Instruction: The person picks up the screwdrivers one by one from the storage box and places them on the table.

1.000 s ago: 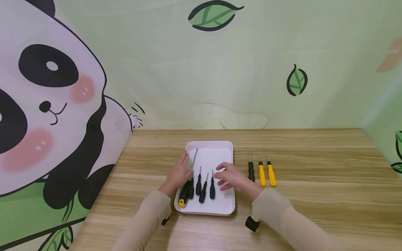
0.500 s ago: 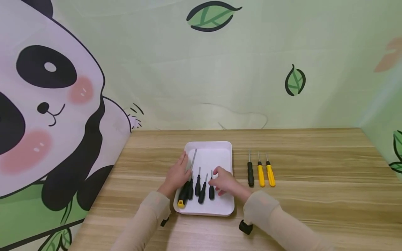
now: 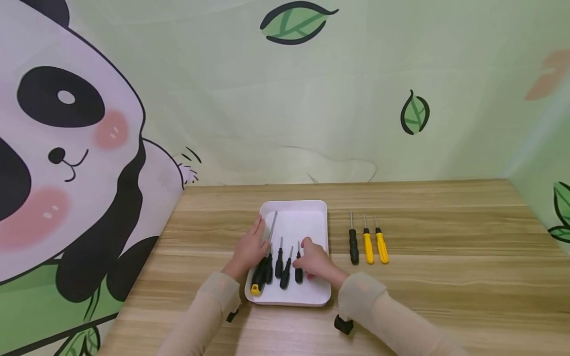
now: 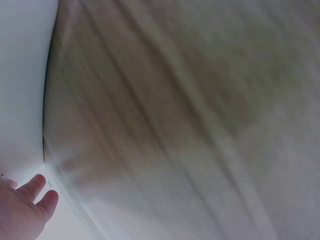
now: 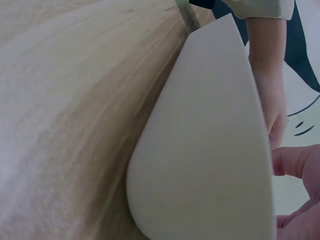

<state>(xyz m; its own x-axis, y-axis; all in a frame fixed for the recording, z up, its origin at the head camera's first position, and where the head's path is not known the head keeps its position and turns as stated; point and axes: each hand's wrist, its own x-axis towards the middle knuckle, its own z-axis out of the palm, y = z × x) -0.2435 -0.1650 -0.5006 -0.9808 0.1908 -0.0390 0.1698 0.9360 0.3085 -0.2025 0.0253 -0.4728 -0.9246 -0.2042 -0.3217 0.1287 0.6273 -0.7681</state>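
Note:
A shallow white tray (image 3: 307, 220) holds several black-handled screwdrivers. A longer black screwdriver (image 3: 257, 277) with a yellow-ended handle slants along its left side. My left hand (image 3: 250, 249) rests on the tray's left edge, fingers extended; its fingertips also show in the left wrist view. My right hand (image 3: 317, 261) reaches in over the right edge, its bent fingers at the rightmost small screwdriver (image 3: 299, 277). One fingertip covers part of that handle. The right wrist view shows some right fingers (image 5: 292, 161) with their tips behind the tray wall, so the contact is hidden.
On the wooden table (image 3: 445, 257), right of the tray, a black screwdriver (image 3: 354, 247) and two yellow ones, one the yellow screwdriver (image 3: 368, 248), lie in a row. A printed panda wall cloth (image 3: 222, 99) stands behind the table.
My right hand has moved left and down onto the rightmost small screwdriver in the tray. My left hand stays at the tray's left edge. The view has shifted slightly.

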